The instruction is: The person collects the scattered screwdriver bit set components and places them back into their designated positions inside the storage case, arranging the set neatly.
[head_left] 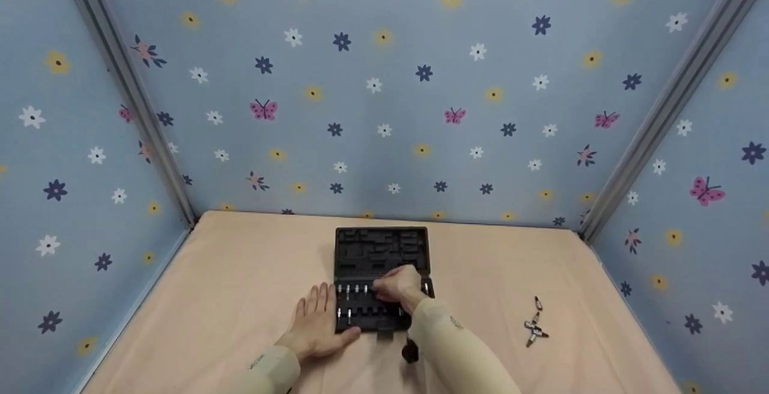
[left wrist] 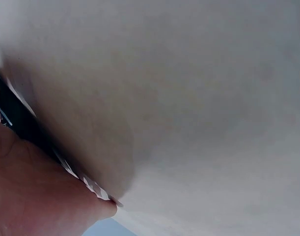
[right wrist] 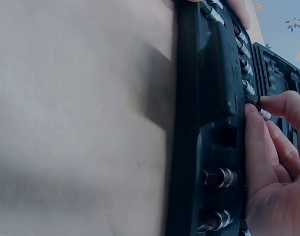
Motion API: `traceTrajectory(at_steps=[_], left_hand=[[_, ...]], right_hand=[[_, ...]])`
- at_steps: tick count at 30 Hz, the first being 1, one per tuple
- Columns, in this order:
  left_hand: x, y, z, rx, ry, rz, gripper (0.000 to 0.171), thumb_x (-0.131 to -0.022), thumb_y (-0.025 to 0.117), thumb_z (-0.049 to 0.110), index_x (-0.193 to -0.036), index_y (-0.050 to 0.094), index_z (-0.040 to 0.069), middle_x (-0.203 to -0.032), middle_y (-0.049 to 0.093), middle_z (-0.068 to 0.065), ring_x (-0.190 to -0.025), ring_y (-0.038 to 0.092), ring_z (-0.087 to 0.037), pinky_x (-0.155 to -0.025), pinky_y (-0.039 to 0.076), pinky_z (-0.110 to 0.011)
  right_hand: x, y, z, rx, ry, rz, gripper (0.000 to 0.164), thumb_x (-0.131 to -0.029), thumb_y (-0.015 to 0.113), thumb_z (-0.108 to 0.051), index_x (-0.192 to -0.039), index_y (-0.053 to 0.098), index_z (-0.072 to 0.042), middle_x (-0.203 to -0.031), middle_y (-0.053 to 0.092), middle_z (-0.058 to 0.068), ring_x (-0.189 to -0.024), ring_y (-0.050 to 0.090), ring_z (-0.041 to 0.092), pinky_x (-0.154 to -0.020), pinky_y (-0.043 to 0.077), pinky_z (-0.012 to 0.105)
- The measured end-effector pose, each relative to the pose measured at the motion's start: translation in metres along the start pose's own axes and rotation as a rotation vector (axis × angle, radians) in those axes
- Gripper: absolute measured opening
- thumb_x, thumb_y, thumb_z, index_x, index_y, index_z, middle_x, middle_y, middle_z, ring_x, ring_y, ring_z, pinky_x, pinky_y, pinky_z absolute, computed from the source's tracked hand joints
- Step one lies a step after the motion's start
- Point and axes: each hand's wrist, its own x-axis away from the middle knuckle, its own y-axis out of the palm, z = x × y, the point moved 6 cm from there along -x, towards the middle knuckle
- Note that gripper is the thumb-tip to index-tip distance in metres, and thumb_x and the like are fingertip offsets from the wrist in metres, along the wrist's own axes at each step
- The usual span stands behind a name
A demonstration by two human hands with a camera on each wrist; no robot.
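Centrally in the head view, a black case [head_left: 360, 301] lies open on the counter [head_left: 258, 274], its lid [head_left: 384, 250] tipped back on the far side. The left hand [head_left: 318, 328] rests at the case's left edge, grip spread, thumb at the front corner; the right hand [head_left: 399, 286] is over the case's rows of silver bits. A loose pile of bits [head_left: 534, 329] lies well apart, to the right. From the left wrist, the left hand lies against the case's dark edge. From the right wrist, the right grip pinches a small bit [right wrist: 265, 114] between thumb and fingers, just above the row.
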Motion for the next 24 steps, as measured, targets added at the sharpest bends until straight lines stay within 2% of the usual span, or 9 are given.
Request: traceTrajectory(at_steps=[4,10,17,24], left_hand=[[0.001,-0.001,0.001,0.002,0.0,0.011,0.129,-0.099,0.064,0.081,-0.176,0.013,-0.009,-0.185,0.01,-0.037,-0.175,0.01,-0.058,-0.14,0.011,-0.076],[0.001,-0.003,0.002,-0.009,-0.003,0.021,0.129,-0.099,0.064,0.081,-0.175,0.014,-0.01,-0.185,0.011,-0.038,-0.174,0.011,-0.058,-0.14,0.013,-0.076],[0.0,-0.002,0.0,-0.009,-0.011,0.003,0.131,-0.098,0.061,0.085,-0.176,0.013,-0.009,-0.186,0.011,-0.036,-0.175,0.011,-0.055,-0.141,0.012,-0.074],[0.0,-0.002,-0.001,-0.01,-0.014,0.002,0.131,-0.097,0.062,0.085,-0.176,0.013,-0.009,-0.186,0.01,-0.036,-0.175,0.01,-0.055,-0.141,0.011,-0.073]], right_hand=[[0.002,0.002,-0.001,0.055,-0.012,0.021,0.012,-0.086,0.093,0.001,-0.09,0.083,-0.004,-0.093,0.085,0.009,-0.073,0.084,0.016,-0.069,0.07,0.028],[0.002,0.002,-0.002,0.057,-0.018,0.026,0.012,-0.086,0.093,0.003,-0.083,0.085,-0.005,-0.092,0.085,0.009,-0.073,0.084,0.016,-0.069,0.07,0.028],[0.003,-0.001,-0.002,0.018,0.074,0.05,0.015,-0.084,0.093,0.005,-0.091,0.082,-0.003,-0.092,0.084,0.009,-0.072,0.083,0.014,-0.069,0.069,0.026],[0.021,-0.005,-0.017,0.081,0.093,0.092,0.025,-0.085,0.095,0.004,-0.101,0.078,-0.001,-0.092,0.082,0.01,-0.071,0.082,0.014,-0.07,0.069,0.026]])
